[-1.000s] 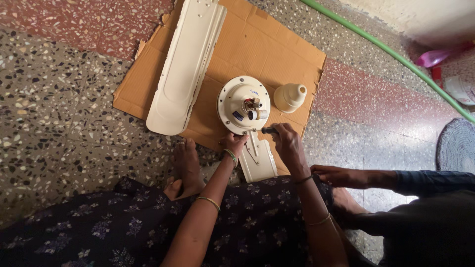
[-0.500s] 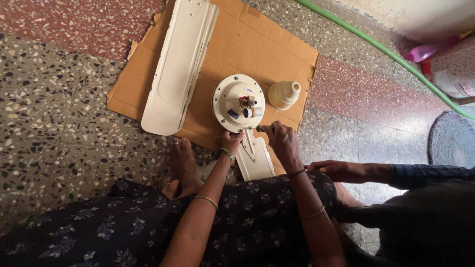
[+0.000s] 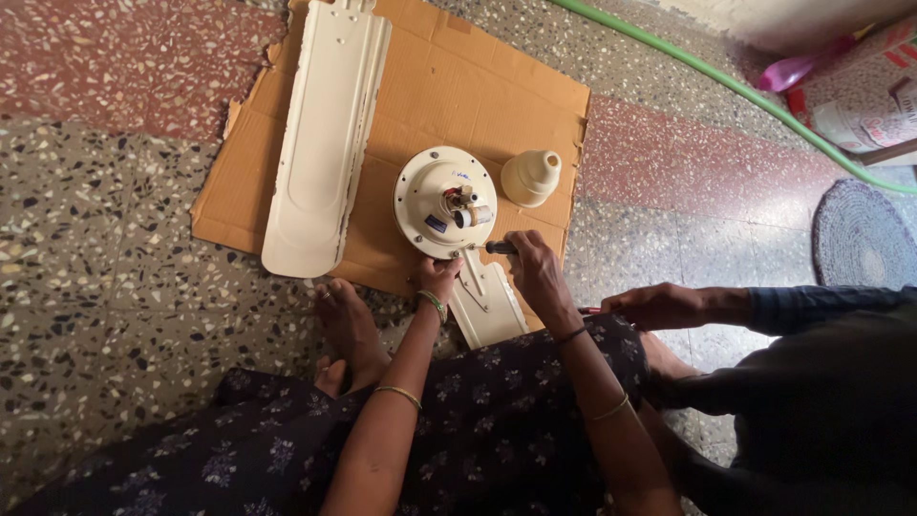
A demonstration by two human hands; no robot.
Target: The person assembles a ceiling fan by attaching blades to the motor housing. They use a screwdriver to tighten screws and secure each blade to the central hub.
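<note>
Right hand [image 3: 537,272] gripping screwdriver [image 3: 499,247] — left hand [image 3: 437,278] at fan motor [image 3: 445,202], on cardboard [image 3: 449,86]

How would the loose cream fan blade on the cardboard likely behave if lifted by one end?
The fan blade is long and thin, so it would probably flex and feel awkward. Its smooth painted surface looks somewhat slippery. Lying flat, it should not roll.

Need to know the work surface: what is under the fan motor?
The motor sits on brown cardboard spread on the speckled floor. A blade runs from its near edge toward the person. The cardboard directly beneath the motor is hidden.
</note>
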